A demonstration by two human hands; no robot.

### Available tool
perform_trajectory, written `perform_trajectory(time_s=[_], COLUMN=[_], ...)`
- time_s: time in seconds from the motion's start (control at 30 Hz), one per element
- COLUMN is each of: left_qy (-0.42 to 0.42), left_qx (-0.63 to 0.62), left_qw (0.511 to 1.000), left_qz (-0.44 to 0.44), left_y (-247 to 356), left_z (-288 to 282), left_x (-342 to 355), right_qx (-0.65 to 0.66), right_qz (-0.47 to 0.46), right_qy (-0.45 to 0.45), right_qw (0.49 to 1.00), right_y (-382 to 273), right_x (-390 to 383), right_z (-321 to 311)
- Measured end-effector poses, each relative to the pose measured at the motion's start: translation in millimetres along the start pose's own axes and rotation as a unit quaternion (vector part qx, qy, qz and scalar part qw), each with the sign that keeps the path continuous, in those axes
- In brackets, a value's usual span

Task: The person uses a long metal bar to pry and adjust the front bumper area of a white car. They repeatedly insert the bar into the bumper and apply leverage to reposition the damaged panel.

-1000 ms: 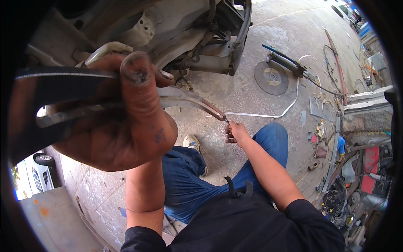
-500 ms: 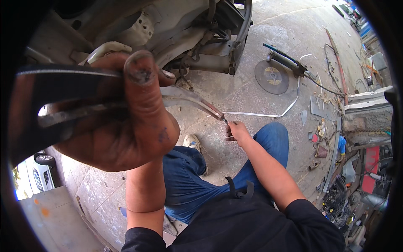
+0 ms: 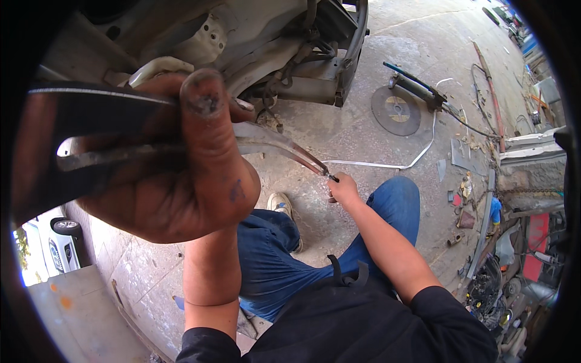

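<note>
Large in the upper left, my left hand (image 3: 175, 181) is closed on a dark, slotted metal piece (image 3: 103, 115), thumb pressed over it. From there a long, bent pair of metal bars (image 3: 278, 144) runs down to the right, rusty toward its far end. My right hand (image 3: 344, 190) grips that far end by a small dark part, its detail too small to make out. Behind my left hand is the pale, grimy underside of a vehicle body (image 3: 278, 54), with brackets and hoses; whether the held piece touches it I cannot tell.
On the concrete floor lie a cutting disc (image 3: 393, 118), a long dark tool with a hose (image 3: 417, 88), white strapping (image 3: 375, 164) and a red pole (image 3: 490, 97). Scrap parts (image 3: 490, 290) pile at right. A white car (image 3: 54, 242) and a metal sheet (image 3: 85, 314) are at lower left.
My left hand and the held metal have risen slightly. My right hand has shifted a little to the right and up. The background has shifted slightly in view.
</note>
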State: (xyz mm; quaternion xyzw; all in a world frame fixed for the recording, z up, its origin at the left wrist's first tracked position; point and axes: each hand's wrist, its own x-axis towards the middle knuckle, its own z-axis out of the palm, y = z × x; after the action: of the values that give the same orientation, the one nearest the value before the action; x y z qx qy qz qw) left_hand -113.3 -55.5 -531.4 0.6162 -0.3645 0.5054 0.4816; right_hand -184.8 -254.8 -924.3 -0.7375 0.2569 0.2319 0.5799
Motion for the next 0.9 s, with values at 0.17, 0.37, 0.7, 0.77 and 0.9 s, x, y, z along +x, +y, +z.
perform_trajectory(time_s=[0.17, 0.37, 0.7, 0.77, 0.9], left_qy=[-0.038, -0.036, -0.067, -0.052, -0.036], left_qx=[0.036, 0.033, 0.039, 0.041, 0.043], left_qw=[0.999, 0.999, 0.997, 0.998, 0.998], left_qz=[0.014, 0.02, 0.017, 0.014, 0.011], left_y=[0, -1, -4, -5, -4], left_z=[-8, -7, -16, -13, -10], left_x=[3, 2, 1, -1, -2], right_qx=[0.219, 0.197, 0.212, 0.159, 0.195], right_qz=[0.115, 0.058, 0.07, 0.038, 0.064], right_qy=[-0.05, -0.037, -0.089, -0.055, -0.045], right_qw=[0.968, 0.978, 0.971, 0.985, 0.978], right_y=[-1, 0, 6, 7, 4], right_x=[4, 9, 16, 13, 7], right_z=[-3, -1, 5, 8, 8])
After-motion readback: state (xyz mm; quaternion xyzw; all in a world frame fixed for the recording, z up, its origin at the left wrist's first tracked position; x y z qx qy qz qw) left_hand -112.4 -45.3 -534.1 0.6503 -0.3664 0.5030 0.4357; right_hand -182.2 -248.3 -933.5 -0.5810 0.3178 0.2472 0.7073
